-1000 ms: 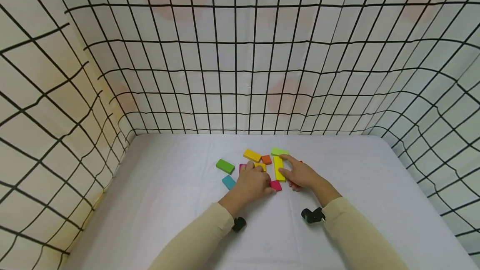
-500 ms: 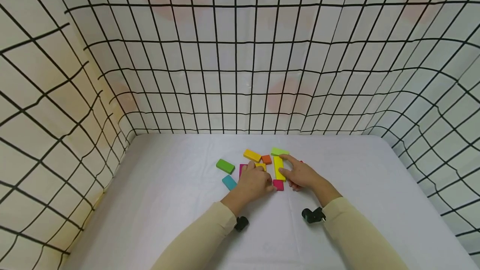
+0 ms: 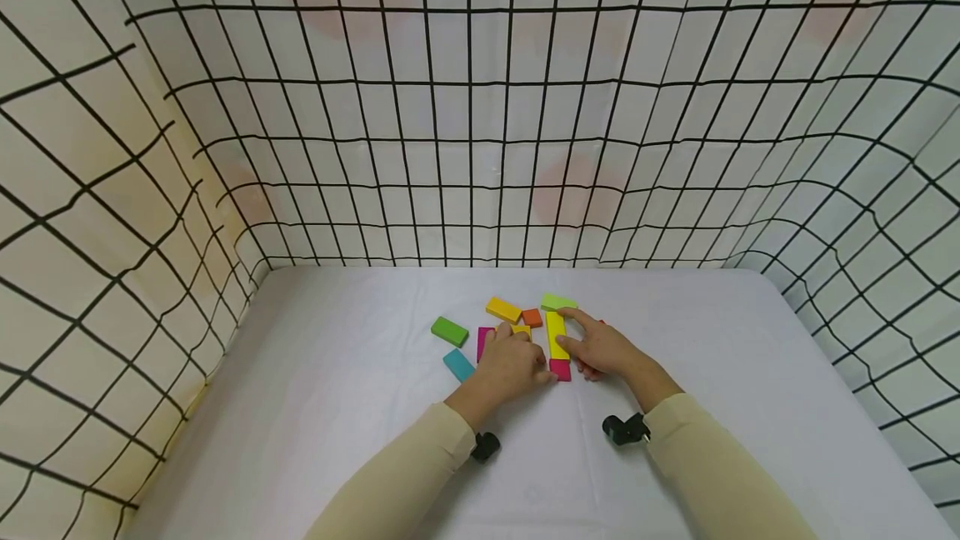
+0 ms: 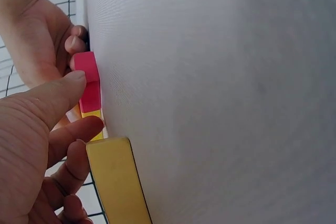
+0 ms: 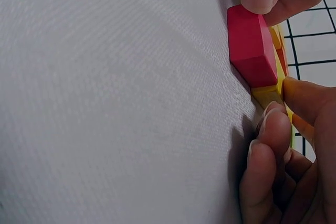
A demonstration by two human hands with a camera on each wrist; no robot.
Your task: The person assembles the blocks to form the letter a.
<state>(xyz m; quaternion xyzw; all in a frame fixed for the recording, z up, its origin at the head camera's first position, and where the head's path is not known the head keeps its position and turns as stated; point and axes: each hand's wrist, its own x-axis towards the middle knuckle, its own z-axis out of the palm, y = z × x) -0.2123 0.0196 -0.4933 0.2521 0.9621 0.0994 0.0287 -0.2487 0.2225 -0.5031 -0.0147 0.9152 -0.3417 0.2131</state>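
Observation:
In the head view a long yellow block [image 3: 556,335] lies lengthwise away from me, with a pinkish-red block [image 3: 560,370] against its near end. My left hand [image 3: 511,368] has its thumb on the red block's left side, as the right wrist view shows at the red block [image 5: 250,43]. Its other fingers hang over a yellow-orange block [image 3: 522,330] and a magenta block [image 3: 482,342], partly hiding both. My right hand [image 3: 604,348] rests its thumb and index finger along the long block's right side, lower fingers curled near the table.
A light green block [image 3: 559,302] touches the long block's far end. Orange [image 3: 532,318], amber [image 3: 503,309], green [image 3: 449,331] and blue [image 3: 458,364] blocks lie to the left. Something red [image 3: 602,322] peeks from behind the right hand. Black netting [image 3: 480,140] encloses the white table [image 3: 315,407].
My left thumb has slid the red block rightward and straightened it, so that it now lines up with the long yellow block's near end. The right hand has stayed in place.

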